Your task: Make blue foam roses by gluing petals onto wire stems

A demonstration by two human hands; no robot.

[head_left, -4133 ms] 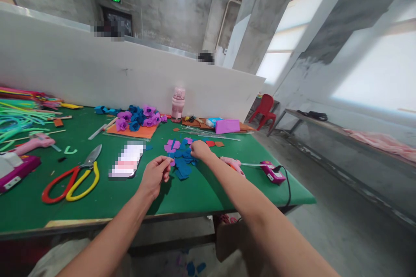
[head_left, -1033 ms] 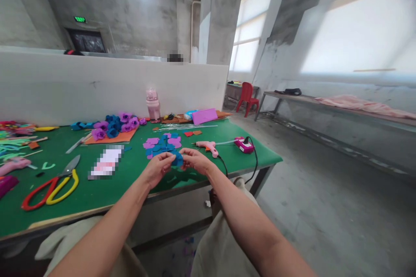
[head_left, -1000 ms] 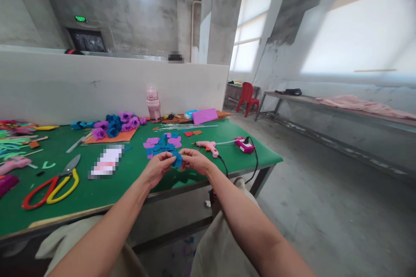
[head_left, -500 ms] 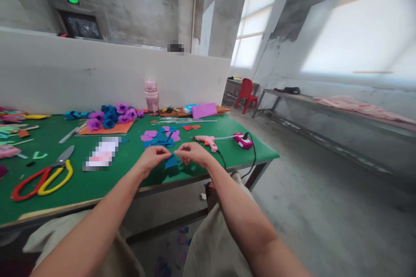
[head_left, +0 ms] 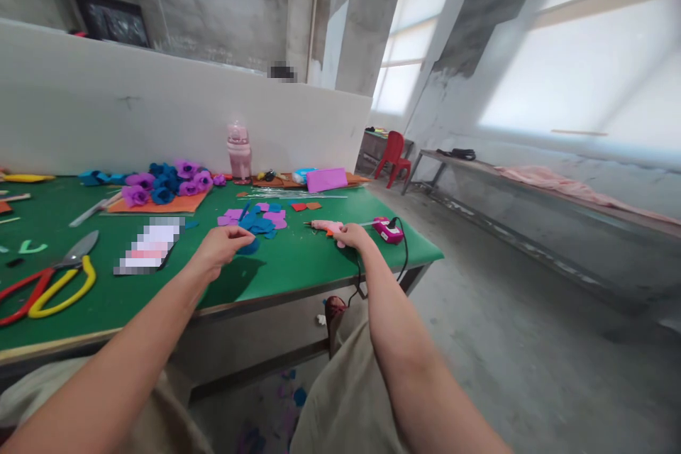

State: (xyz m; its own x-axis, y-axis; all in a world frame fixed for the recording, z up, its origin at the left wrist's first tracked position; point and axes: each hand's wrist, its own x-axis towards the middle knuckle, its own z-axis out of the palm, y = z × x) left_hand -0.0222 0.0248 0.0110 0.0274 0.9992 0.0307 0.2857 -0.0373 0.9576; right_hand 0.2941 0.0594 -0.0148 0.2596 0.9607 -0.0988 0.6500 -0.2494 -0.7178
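Between the thumb and fingers of my left hand [head_left: 219, 250] is a blue paper petal [head_left: 250, 247], held just above the green table near its front edge. My right hand [head_left: 353, 235] has its fingers closed on the handle of a pink hot glue gun [head_left: 323, 225], which lies on the table with its nozzle to the left. Behind my left hand, blue paper petals [head_left: 262, 225] and purple paper petals [head_left: 275, 218] lie in a loose pile. A glue stick leads from the gun's back toward a purple power box [head_left: 387, 230] with a black cord.
Large scissors [head_left: 64, 277] and a blurred-out phone-like item [head_left: 152, 245] lie to the left. Purple and blue paper flowers [head_left: 164, 184] rest on orange sheets. A pink bottle [head_left: 239, 156] stands against the white partition [head_left: 159, 106]. Thin wires [head_left: 287, 193] lie behind the petals.
My right hand has moved away from my left to the right and taken hold of the glue gun. My left hand has shifted slightly left with the blue petal.
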